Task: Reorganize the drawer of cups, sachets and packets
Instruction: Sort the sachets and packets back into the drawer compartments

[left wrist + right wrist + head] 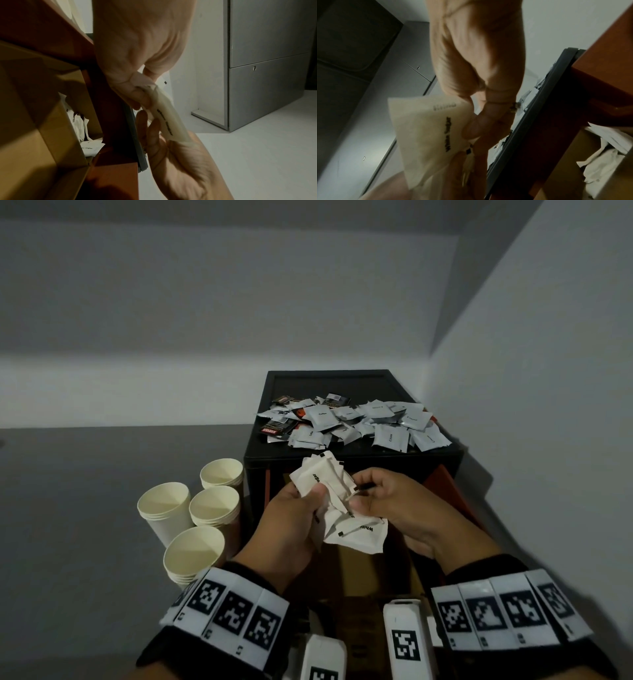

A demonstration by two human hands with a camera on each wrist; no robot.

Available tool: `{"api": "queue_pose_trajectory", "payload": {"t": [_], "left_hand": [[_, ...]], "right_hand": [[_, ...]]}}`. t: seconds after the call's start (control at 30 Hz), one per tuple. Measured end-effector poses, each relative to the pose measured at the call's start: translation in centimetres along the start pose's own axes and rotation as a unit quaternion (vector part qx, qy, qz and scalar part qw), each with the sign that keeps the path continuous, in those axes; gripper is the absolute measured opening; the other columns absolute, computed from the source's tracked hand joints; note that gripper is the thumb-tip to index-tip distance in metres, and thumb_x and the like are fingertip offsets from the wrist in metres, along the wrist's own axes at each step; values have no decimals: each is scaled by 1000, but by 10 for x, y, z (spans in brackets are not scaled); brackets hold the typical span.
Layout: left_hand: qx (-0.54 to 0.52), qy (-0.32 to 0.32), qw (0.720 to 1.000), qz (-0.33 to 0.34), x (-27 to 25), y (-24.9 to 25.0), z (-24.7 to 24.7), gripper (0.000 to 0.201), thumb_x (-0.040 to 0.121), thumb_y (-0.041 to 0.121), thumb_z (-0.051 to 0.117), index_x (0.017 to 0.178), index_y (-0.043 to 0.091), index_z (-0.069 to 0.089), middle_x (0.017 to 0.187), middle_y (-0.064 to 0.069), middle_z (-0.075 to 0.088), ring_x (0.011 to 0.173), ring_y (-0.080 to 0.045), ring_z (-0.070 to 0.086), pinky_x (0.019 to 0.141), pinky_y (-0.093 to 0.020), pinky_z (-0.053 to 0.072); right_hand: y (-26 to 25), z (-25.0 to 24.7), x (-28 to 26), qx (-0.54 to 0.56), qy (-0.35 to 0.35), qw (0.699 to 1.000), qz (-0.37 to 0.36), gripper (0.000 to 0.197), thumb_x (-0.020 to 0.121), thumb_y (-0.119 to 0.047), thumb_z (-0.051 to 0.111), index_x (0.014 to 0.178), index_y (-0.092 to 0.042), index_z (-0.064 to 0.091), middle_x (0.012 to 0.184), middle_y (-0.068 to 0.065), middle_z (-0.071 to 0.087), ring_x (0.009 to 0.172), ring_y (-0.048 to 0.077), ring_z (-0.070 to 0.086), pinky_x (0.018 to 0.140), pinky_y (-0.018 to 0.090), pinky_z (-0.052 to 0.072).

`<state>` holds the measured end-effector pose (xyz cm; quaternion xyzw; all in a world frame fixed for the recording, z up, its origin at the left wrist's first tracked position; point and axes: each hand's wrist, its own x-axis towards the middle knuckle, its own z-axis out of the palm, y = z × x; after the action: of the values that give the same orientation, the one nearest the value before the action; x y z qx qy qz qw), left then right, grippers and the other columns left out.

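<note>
Both hands hold a bundle of white sugar sachets [327, 479] over the open drawer [448, 487]. My left hand [308, 498] grips the upper sachets, thumb on top. From the right, my right hand [359, 494] pinches the bundle, and a sachet marked "White" [359, 534] hangs below it. In the left wrist view my left hand [137, 94] pinches a sachet [166, 121] edge-on. In the right wrist view my right hand [471, 129] holds a "White sugar" sachet [426, 128]. More white sachets [79, 127] lie inside the drawer's cardboard compartment [42, 121].
A heap of grey and dark sachets [352, 422] covers the top of the black cabinet [342, 460]. Several stacks of paper cups [212, 505] stand on the grey floor left of the cabinet. A grey locker [265, 81] stands nearby. White walls close in behind and on the right.
</note>
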<state>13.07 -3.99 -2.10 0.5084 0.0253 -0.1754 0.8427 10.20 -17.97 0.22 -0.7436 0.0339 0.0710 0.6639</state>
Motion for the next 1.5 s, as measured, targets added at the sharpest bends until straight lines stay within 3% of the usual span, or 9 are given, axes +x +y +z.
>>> {"api": "queue_pose_trajectory", "payload": {"t": [0.3, 0.5, 0.63, 0.77, 0.93, 1.07, 1.27, 1.4, 1.5], "left_hand": [[27, 56, 998, 21, 9, -4, -3, 21, 98, 6, 43, 107, 13, 61, 100, -15, 68, 82, -28, 67, 71, -42, 55], [34, 76, 995, 48, 12, -1, 2, 18, 98, 7, 43, 103, 13, 60, 107, -21, 63, 97, -36, 61, 92, -59, 46], [28, 80, 995, 53, 17, 5, 3, 19, 97, 4, 43, 91, 11, 59, 95, -19, 56, 86, -31, 54, 84, -47, 47], [36, 69, 997, 30, 19, 2, 6, 14, 96, 6, 48, 100, 13, 59, 90, -10, 64, 80, -23, 62, 67, -34, 50], [49, 57, 997, 5, 19, -4, 18, 15, 96, 1, 47, 107, 6, 56, 100, -21, 64, 94, -33, 64, 93, -52, 48], [60, 41, 997, -1, 19, -9, 19, 11, 96, 1, 44, 88, 4, 51, 69, -16, 58, 54, -22, 60, 71, -42, 51], [87, -22, 996, 12, 11, -14, 19, 17, 83, 18, 63, 97, 9, 62, 100, -22, 65, 97, -43, 62, 84, -44, 46], [120, -27, 990, 67, 12, -10, 17, 11, 91, -1, 53, 98, 7, 56, 86, -11, 61, 72, -11, 65, 69, -22, 51], [78, 1, 995, 55, 15, -6, 14, 17, 93, -3, 49, 83, 10, 55, 71, -5, 55, 59, -10, 58, 55, -23, 48]], "right_hand": [[0, 4, 8, 13, 1, 999, 48, 2, 90, -11, 59, 92, -11, 59, 89, 6, 64, 80, 15, 60, 75, 27, 49], [1, -5, 5, 8, -28, 999, 34, 34, 82, 5, 63, 106, -17, 55, 100, 10, 65, 85, 17, 64, 74, 27, 53], [3, -20, 1, -21, 21, 1000, -2, 55, 81, 7, 64, 123, -24, 48, 104, 8, 67, 94, 18, 66, 81, 28, 52], [-1, -30, -3, -48, 20, 998, -36, 32, 85, 4, 60, 103, -22, 60, 94, 0, 71, 85, 12, 68, 74, 24, 54], [-8, -33, -3, -88, 49, 993, -66, 23, 85, -2, 63, 87, -25, 67, 85, -5, 74, 81, 11, 70, 80, 29, 56], [-9, -33, 2, -142, 50, 988, -27, 17, 84, -6, 67, 89, -22, 70, 88, -1, 73, 83, 16, 69, 82, 34, 55], [-12, -30, 8, -207, 69, 976, -25, 17, 78, -12, 74, 95, -18, 72, 90, 2, 72, 86, 19, 69, 82, 34, 54], [-11, -37, 6, -147, 73, 986, -18, 21, 88, -3, 60, 96, -20, 70, 96, 3, 71, 93, 16, 66, 91, 34, 52], [-11, -47, 4, -106, 101, 989, -30, 31, 90, 4, 52, 102, -21, 67, 104, 7, 69, 98, 18, 65, 94, 36, 50]]}}
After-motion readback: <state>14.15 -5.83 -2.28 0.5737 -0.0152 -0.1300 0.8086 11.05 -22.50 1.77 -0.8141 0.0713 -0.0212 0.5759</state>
